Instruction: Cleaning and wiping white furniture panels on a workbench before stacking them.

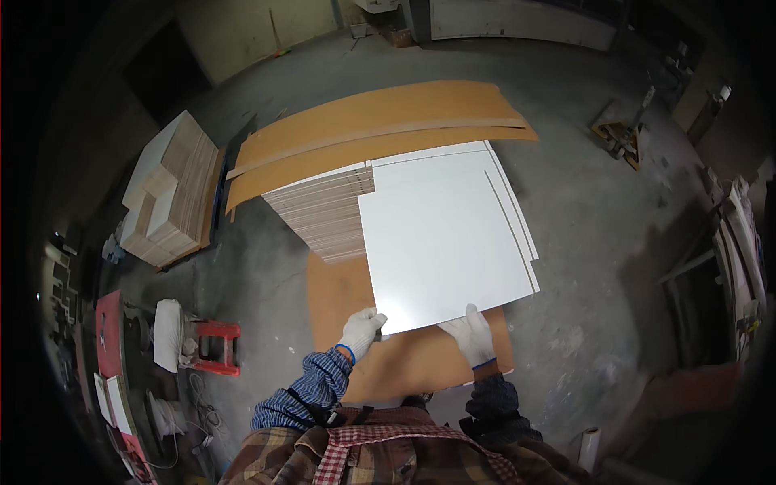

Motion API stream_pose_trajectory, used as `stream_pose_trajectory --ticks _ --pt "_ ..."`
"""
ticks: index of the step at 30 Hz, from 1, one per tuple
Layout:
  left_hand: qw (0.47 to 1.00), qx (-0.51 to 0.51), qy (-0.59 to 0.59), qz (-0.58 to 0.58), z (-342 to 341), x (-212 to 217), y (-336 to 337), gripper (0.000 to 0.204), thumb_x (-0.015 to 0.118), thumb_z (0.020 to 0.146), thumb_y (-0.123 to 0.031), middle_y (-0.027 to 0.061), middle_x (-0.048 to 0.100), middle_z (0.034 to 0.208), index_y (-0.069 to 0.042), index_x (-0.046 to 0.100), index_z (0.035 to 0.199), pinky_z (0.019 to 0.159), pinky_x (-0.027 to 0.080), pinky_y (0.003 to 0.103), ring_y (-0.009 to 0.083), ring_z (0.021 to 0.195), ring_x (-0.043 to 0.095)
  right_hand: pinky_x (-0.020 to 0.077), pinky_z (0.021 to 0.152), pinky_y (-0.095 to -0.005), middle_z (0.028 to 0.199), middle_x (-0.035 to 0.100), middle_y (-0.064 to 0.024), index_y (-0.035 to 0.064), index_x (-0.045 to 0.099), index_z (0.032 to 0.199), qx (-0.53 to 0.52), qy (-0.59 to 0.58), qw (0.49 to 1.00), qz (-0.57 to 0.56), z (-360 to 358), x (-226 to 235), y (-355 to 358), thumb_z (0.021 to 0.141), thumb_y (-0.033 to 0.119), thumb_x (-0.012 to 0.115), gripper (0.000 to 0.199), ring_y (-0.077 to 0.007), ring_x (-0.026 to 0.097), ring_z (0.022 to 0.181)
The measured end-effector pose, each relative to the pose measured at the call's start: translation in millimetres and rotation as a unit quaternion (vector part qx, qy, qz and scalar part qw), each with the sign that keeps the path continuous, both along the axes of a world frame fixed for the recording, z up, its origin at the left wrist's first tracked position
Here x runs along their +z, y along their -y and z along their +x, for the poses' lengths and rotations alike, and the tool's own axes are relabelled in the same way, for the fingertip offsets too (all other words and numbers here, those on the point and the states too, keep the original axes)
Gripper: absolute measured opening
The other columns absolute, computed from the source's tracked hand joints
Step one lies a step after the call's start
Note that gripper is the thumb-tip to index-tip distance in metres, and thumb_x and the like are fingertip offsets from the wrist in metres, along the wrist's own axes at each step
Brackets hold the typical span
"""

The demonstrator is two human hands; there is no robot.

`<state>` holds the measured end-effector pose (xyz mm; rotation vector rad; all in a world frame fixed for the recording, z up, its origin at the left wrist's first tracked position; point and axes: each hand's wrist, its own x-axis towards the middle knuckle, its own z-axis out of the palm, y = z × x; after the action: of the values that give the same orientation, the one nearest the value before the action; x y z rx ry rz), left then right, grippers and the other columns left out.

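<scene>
A flat white panel point(444, 242) with a narrow groove near its right side lies in front of me, its near edge in both my hands. My left hand point(363, 331), in a white knit glove with a blue cuff, is closed on the near left corner. Gloved the same way, my right hand point(470, 335) grips the near edge further right, thumb on top and fingers underneath, out of sight. Beyond and to the left of the panel stands a stack of panels point(319, 214) with layered edges. Whether the held panel rests on the stack cannot be made out.
Brown sheets point(388, 109) lie across the stack's far end, and a brown board point(428, 364) lies below the panel. Another panel stack point(170, 194) stands on the left, near a red stool point(218, 347). A yellow pallet jack point(618, 141) stands far right.
</scene>
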<state>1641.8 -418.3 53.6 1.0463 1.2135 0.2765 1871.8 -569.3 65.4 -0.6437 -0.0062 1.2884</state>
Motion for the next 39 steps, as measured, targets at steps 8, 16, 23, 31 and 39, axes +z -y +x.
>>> stream_pose_trajectory --ticks 8,16,23,31,39 --pt "0.994 -0.06 -0.006 0.088 -94.9 -16.0 0.6 0.029 0.061 0.103 -0.022 0.0031 0.066 0.087 0.0 0.067 0.121 0.068 0.049 0.023 0.0089 0.074 0.058 0.043 0.114 -0.051 0.149 0.043 -0.0212 -0.0003 0.031 0.153 -0.095 0.074 0.993 0.017 -91.5 -37.7 -17.1 0.102 0.004 0.051 0.054 -0.036 0.048 0.138" --pt "0.982 -0.189 0.007 -0.026 -312.1 -30.8 -57.0 0.014 0.063 0.103 -0.015 0.004 0.07 0.093 -0.002 0.065 0.104 0.076 0.051 0.026 0.0115 0.085 0.064 0.0552 0.069 -0.0316 0.107 0.069 -0.0097 -0.0027 0.07 0.107 0.094 0.573 0.78 -0.234 -277.9 -54.5 -20.7 0.094 -0.002 0.069 0.013 -0.018 0.068 0.087" --pt "0.955 -0.18 -0.091 -0.219 -484.6 -53.3 -77.2 0.023 0.064 0.102 -0.018 0.0067 0.071 0.101 0.002 0.066 0.114 0.08 0.056 0.029 0.0122 0.086 0.066 0.056 0.097 -0.0431 0.134 0.061 -0.0153 -0.0014 0.056 0.136 -0.044 -0.071 0.986 -0.143 -450.5 -83.4 -63.6 0.097 -0.002 0.06 0.039 -0.0306 0.065 0.117" --pt "0.879 -0.052 -0.028 -0.473 -572.8 -146.3 -64.2 0.03 0.054 0.107 -0.028 0.0012 0.061 0.091 -0.005 0.064 0.124 0.058 0.042 0.02 0.0057 0.069 0.055 0.0517 0.106 -0.0453 0.132 0.063 -0.0169 -0.0048 0.051 0.14 -0.03 -0.135 0.968 -0.211 -508.5 -210.2 -71.6 0.097 0.002 0.058 0.044 -0.0304 0.063 0.123" --pt "0.893 -0.199 -0.288 -0.283 -543.3 -199.4 -26.8 0.032 0.057 0.104 -0.034 0.0068 0.075 0.087 -0.008 0.07 0.117 0.053 0.049 0.028 0.0133 0.059 0.065 0.0523 0.102 -0.045 0.126 0.067 -0.0127 -0.0001 0.057 0.135 -0.105 -0.133 0.957 -0.237 -454.5 -399.0 -103.2 0.093 -0.006 0.059 0.042 -0.0275 0.065 0.116"
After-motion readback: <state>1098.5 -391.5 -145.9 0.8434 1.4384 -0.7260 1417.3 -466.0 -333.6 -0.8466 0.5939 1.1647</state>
